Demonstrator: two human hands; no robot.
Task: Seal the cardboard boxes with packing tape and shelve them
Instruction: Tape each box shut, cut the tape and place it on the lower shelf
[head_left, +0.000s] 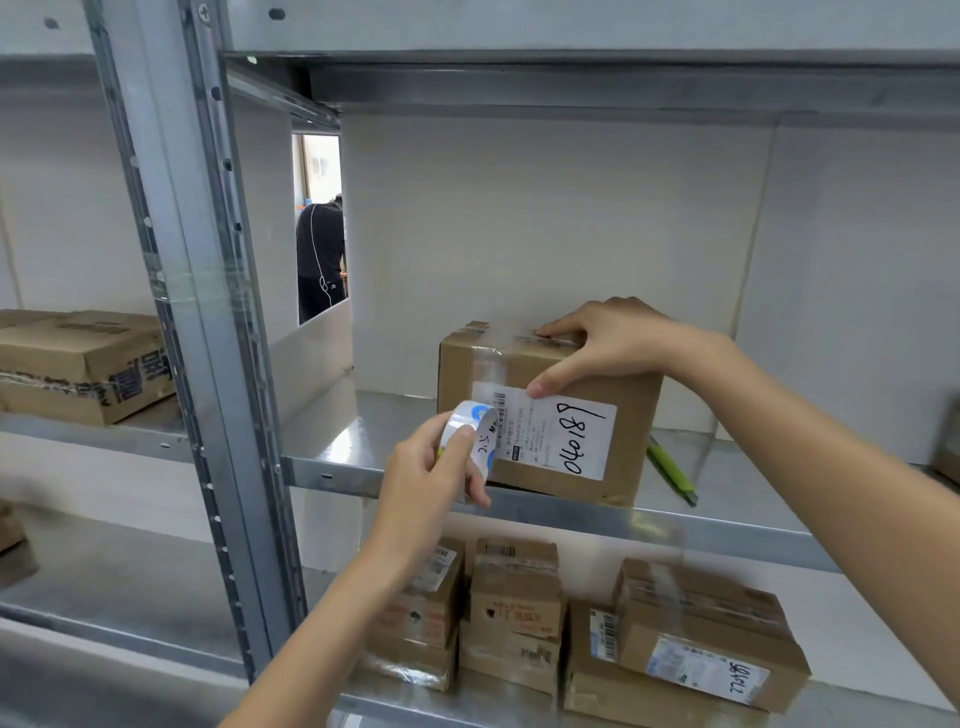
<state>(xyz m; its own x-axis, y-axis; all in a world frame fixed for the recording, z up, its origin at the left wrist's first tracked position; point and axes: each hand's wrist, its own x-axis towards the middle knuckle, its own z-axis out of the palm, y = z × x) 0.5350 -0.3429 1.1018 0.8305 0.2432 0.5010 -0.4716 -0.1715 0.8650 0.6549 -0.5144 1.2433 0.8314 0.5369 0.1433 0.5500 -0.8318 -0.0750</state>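
Hands (608, 348) steady upright box (550, 415), label facing out

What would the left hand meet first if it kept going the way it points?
Probably the box: the left hand, gripping the tape roll, points up and right at its labelled front. Depth is unclear.
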